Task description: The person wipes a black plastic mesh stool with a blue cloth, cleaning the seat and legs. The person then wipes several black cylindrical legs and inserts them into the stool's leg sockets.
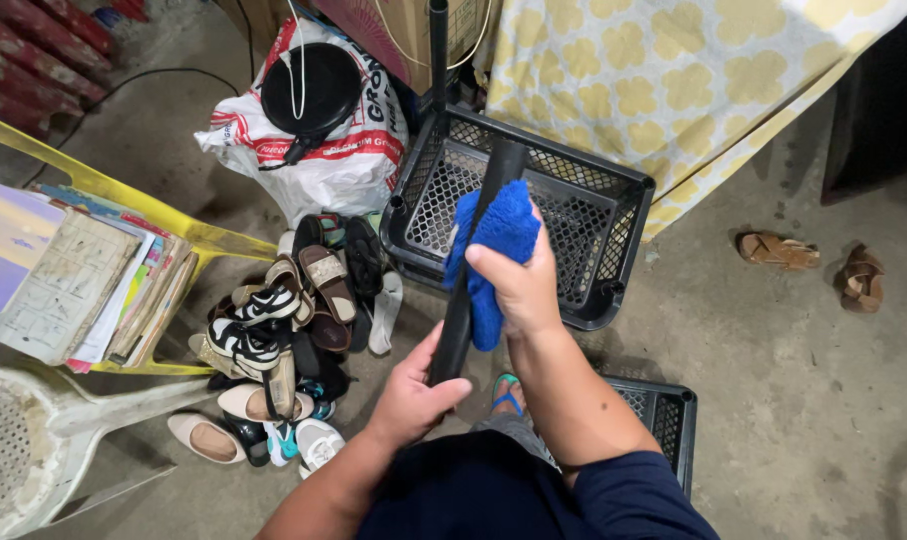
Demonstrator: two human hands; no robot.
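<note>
Left hand (414,395) closed around the lower end of a black pole (474,260), which slants up toward 12 o'clock over a black crate (614,215). Right hand (519,285) clamped on a blue cloth (499,240) wrapped around the pole just above the left hand. At 9 o'clock a heap of shoes (284,340) and stacked books (84,280) on a yellow chair (189,225); at 3 o'clock two brown sandals (814,262).
</note>
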